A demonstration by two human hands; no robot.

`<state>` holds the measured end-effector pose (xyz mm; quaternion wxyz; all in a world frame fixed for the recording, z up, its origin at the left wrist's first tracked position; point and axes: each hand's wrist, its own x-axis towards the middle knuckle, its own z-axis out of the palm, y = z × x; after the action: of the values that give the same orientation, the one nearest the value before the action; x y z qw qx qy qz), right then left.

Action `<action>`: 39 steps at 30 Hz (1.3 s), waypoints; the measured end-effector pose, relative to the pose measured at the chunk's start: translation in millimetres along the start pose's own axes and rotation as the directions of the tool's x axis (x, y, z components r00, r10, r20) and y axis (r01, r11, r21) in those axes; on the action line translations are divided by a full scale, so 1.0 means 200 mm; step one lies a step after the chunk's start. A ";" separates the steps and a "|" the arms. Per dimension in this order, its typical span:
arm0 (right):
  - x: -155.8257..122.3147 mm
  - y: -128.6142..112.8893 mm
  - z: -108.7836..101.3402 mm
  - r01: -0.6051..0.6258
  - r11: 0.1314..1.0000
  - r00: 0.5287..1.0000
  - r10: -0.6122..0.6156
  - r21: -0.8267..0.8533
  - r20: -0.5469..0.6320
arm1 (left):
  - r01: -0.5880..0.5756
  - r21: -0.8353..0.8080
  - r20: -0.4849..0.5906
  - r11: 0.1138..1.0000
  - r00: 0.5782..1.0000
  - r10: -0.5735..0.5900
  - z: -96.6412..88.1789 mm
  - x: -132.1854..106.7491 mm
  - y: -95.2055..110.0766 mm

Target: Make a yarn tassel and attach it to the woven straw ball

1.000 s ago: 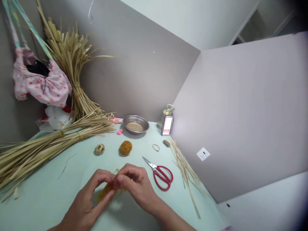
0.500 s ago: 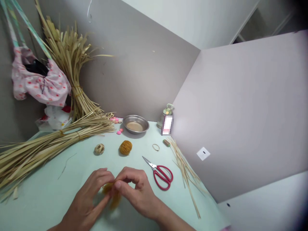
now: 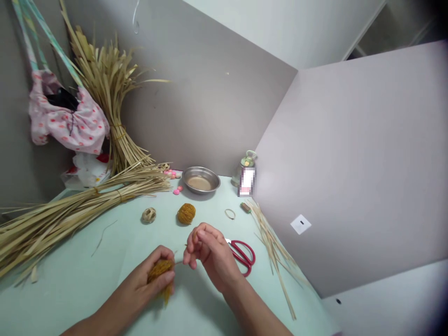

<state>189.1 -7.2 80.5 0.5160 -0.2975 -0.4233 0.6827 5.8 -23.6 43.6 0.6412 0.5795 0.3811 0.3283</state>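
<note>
My left hand [image 3: 156, 277] is closed round a mustard-yellow knotted yarn piece [image 3: 161, 268], with loose ends hanging below the thumb. A thin strand [image 3: 178, 262] runs from it to my right hand [image 3: 206, 249], which is raised with curled fingers and thumb pressed to the forefinger. Beyond the hands lie a ball of mustard-brown yarn [image 3: 186, 213] and a small pale woven straw ball [image 3: 149, 215]. Red-handled scissors [image 3: 245, 254] rest on the table, partly hidden behind my right hand and wrist.
Bundled dry straw [image 3: 87, 205] covers the table's left, with a second straw bundle [image 3: 119, 112] upright behind. A metal bowl [image 3: 201, 181], pink pieces [image 3: 177, 190], a ring [image 3: 230, 214], and a glass jar [image 3: 238, 176] stand or lie farther back. Loose straw strips [image 3: 275, 252] line the right edge.
My right hand has moved up and right, away from the left, drawing a strand. My left hand has closed round the yarn piece. The view has shifted slightly.
</note>
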 end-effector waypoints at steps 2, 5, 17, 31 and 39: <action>0.00 0.00 -0.01 -0.016 1.000 1.000 0.016 -0.016 -0.011 | 0.016 -0.062 0.010 0.998 1.000 -0.016 -0.01 0.01 -0.01; 0.01 0.00 -0.01 -0.027 0.988 0.999 0.020 -0.150 -0.048 | 0.022 -0.071 -0.042 0.997 0.999 -0.025 -0.02 0.02 -0.03; -0.06 -0.01 0.05 0.076 0.514 0.997 -0.038 -0.855 0.065 | -0.002 0.136 -0.255 0.991 0.966 0.036 -0.06 0.02 -0.06; -0.05 0.09 0.02 0.181 0.342 0.983 -0.093 -0.922 0.158 | -0.003 0.071 -0.278 0.997 0.960 0.022 -0.06 0.03 -0.04; -0.06 0.03 0.05 0.176 0.410 0.984 -0.094 -0.895 0.150 | 0.001 0.066 -0.373 0.998 0.927 0.023 -0.05 0.03 -0.02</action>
<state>181.9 -22.1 78.8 0.3120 -0.4666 -0.7653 0.3151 -0.3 -14.0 38.4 0.5359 0.5290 0.5034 0.4238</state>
